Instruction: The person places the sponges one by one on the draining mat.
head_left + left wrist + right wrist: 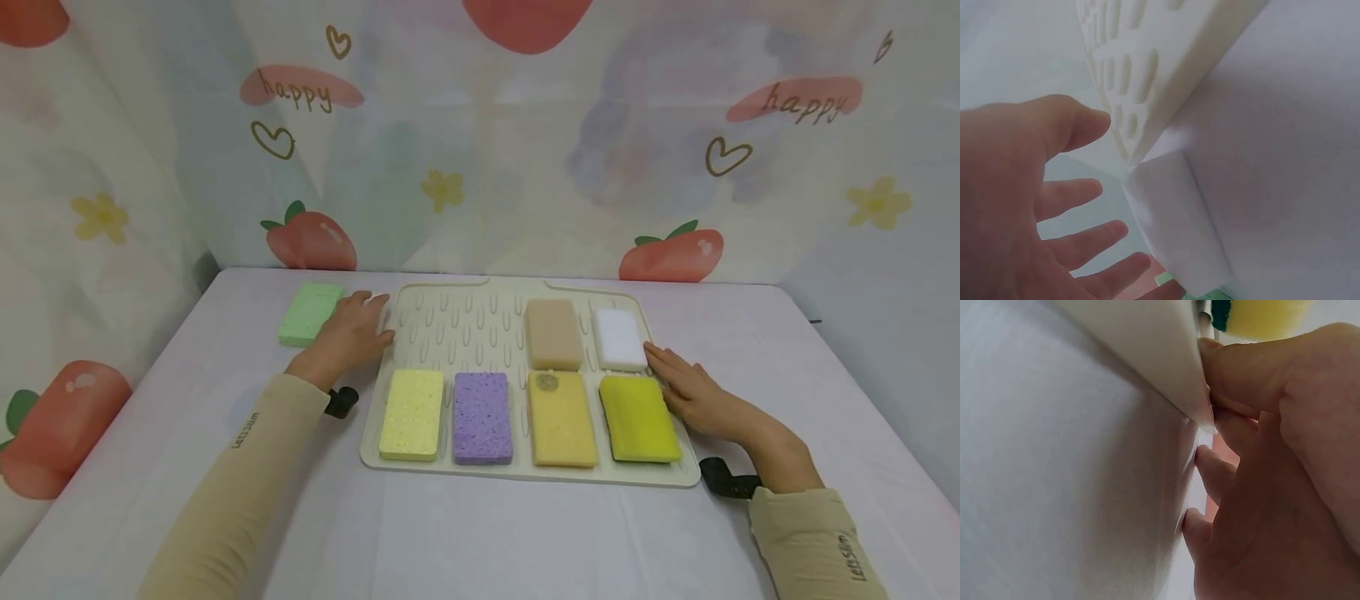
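Note:
My left hand (351,333) hovers with spread fingers between a light green sponge (309,315) and the left edge of a cream ridged tray (457,354). In the left wrist view, a white block (1175,219) lies beyond its fingertips by the tray edge. My right hand (697,387) rests along the tray's right edge, fingers mostly straight, fingertips near a white sponge (619,339). In the right wrist view its thumb (1235,372) touches the tray rim. Next to this hand lies a bright yellow sponge (640,418) with a dark green layer underneath.
On the tray also lie a tan sponge (553,333), an orange-yellow sponge (562,418) with a round mark, a purple sponge (482,418) and a pale yellow sponge (412,414). A white cloth covers the table (465,533). A printed curtain (495,142) hangs behind.

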Motion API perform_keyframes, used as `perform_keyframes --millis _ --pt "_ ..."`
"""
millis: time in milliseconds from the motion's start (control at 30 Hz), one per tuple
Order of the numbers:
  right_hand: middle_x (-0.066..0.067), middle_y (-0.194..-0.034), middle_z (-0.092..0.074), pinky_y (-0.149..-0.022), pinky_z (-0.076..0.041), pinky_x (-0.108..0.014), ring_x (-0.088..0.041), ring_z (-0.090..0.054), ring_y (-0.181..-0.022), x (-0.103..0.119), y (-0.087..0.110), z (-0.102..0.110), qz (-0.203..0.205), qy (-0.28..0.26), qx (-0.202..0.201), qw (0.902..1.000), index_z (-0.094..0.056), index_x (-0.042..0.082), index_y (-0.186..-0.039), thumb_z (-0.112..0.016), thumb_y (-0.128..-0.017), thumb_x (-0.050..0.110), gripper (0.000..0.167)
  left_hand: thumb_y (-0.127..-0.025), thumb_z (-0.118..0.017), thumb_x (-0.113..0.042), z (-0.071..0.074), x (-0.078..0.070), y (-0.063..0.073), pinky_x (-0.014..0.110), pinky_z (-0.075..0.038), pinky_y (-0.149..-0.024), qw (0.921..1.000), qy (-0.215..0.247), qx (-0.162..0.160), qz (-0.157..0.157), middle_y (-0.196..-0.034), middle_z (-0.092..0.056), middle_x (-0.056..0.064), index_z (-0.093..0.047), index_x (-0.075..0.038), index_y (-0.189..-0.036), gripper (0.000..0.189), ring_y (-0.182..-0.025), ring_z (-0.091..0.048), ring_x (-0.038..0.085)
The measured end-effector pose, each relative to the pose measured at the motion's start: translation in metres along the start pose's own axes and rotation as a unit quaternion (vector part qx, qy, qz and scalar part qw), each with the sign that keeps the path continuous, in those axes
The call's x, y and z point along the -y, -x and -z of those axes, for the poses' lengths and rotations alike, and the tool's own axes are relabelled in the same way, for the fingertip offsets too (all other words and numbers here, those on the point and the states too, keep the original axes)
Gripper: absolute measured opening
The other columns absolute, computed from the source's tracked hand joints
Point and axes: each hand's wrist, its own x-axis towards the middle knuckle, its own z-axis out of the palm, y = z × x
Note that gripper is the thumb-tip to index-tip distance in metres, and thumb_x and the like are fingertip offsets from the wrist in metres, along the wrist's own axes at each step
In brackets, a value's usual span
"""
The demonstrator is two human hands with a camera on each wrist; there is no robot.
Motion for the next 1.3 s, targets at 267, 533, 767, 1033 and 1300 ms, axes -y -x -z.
perform_keyframes --millis 267,533,767,1033,1300 --pt "-0.029 -0.163 -0.009 -0.108 0.004 -0.08 -0.058 -0.002 -0.146 0.0008 0.0013 0.0 -0.002 -0.001 -0.003 1.0 -0.017 -0.006 -0.155 -0.042 -0.104 0.01 0.059 -0.101 -0.052 -0.022 -0.0023 0.0052 -0.0016 0.064 -0.037 -0.109 0.9999 -0.003 0.011 0.011 -0.156 -0.027 0.03 -0.034 0.001 -0.151 0.058 -0.143 -0.027 0.05" --pt "-0.029 -0.162 -0.009 -0.108 0.005 -0.08 -0.058 -0.002 -0.146 0.0014 0.0013 0.0012 -0.003 0.0 -0.003 1.0 -0.017 -0.006 -0.155 -0.043 -0.104 0.01 0.059 -0.101 -0.048 -0.015 -0.0051 0.0065 -0.0014 0.065 -0.039 -0.106 0.9999 -0.015 -0.004 0.003 -0.153 -0.03 0.033 -0.038 0.003 -0.148 0.051 -0.138 -0.033 0.054" --pt "-0.029 -0.162 -0.009 -0.108 0.005 -0.08 -0.058 -0.002 -0.146 0.0003 0.0009 0.001 -0.001 0.002 -0.001 1.0 -0.016 -0.006 -0.155 -0.041 -0.104 0.01 0.059 -0.1 -0.049 -0.012 -0.0081 0.0075 -0.0024 0.065 -0.043 -0.101 0.9998 -0.011 -0.019 0.002 -0.15 -0.032 0.034 -0.04 0.003 -0.146 0.049 -0.129 -0.041 0.056" --pt "-0.029 -0.162 -0.01 -0.108 0.005 -0.08 -0.058 -0.003 -0.146 0.0008 0.0008 0.0009 -0.007 0.0 -0.002 1.0 -0.017 -0.005 -0.155 -0.043 -0.104 0.01 0.059 -0.099 -0.049 -0.011 -0.0084 0.0065 -0.0032 0.067 -0.045 -0.097 0.9996 0.001 -0.026 0.006 -0.15 -0.034 0.033 -0.042 0.002 -0.145 0.049 -0.128 -0.042 0.057" --pt "-0.029 -0.163 -0.008 -0.108 0.005 -0.079 -0.058 -0.001 -0.146 0.0014 0.0031 0.0007 0.0 -0.005 -0.001 1.0 -0.016 -0.004 -0.156 -0.042 -0.105 0.013 0.06 -0.098 -0.05 -0.01 -0.0019 0.0055 -0.0028 0.066 -0.046 -0.096 0.9993 0.023 -0.026 0.013 -0.15 -0.033 0.032 -0.043 0.002 -0.144 0.049 -0.128 -0.04 0.057"
